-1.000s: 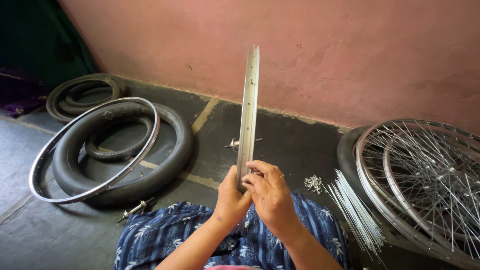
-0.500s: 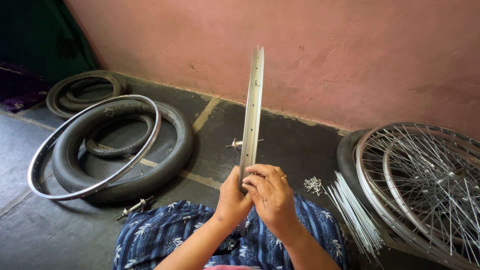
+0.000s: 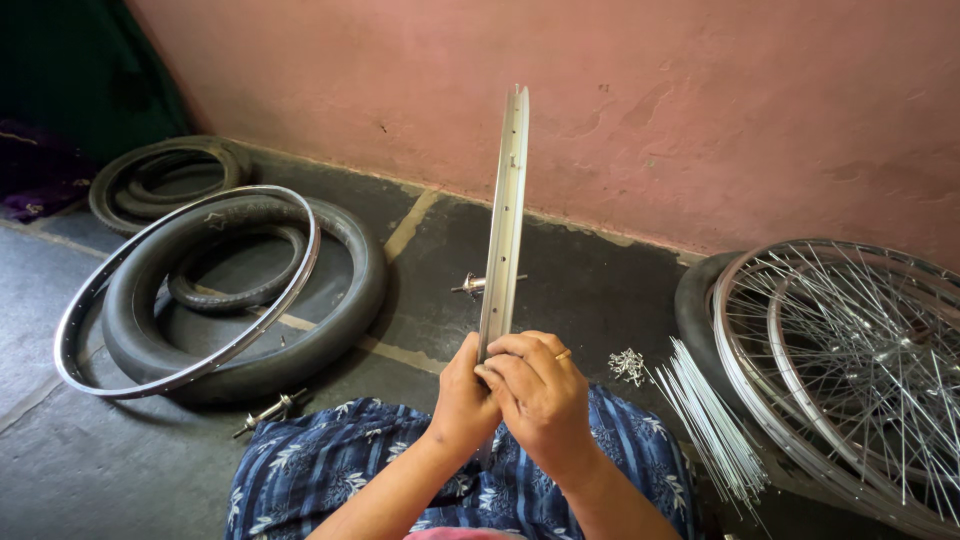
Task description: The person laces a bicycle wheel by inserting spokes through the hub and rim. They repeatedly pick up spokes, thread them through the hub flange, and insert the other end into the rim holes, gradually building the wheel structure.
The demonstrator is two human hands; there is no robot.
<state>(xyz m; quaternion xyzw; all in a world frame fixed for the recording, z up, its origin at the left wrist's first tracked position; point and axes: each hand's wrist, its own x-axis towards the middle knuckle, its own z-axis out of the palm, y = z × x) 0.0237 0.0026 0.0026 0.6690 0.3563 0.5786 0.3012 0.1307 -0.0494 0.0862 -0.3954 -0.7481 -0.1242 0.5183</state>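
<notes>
Gripping a bare metal rim [image 3: 503, 220] edge-on above the lap, the left hand [image 3: 463, 393] and right hand [image 3: 540, 395] close their fingers around its lower part. No spokes show in it yet; loose spokes [image 3: 705, 420] and a hub [image 3: 480, 286] lie on the floor, beside finished spoked wheels [image 3: 850, 350].

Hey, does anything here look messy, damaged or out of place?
Mostly orderly. A small heap of tiny silver metal bits lies scattered on the dark stone floor, beside the fanned bundle of loose silver spokes. The pink wall is scuffed and patchy.
</notes>
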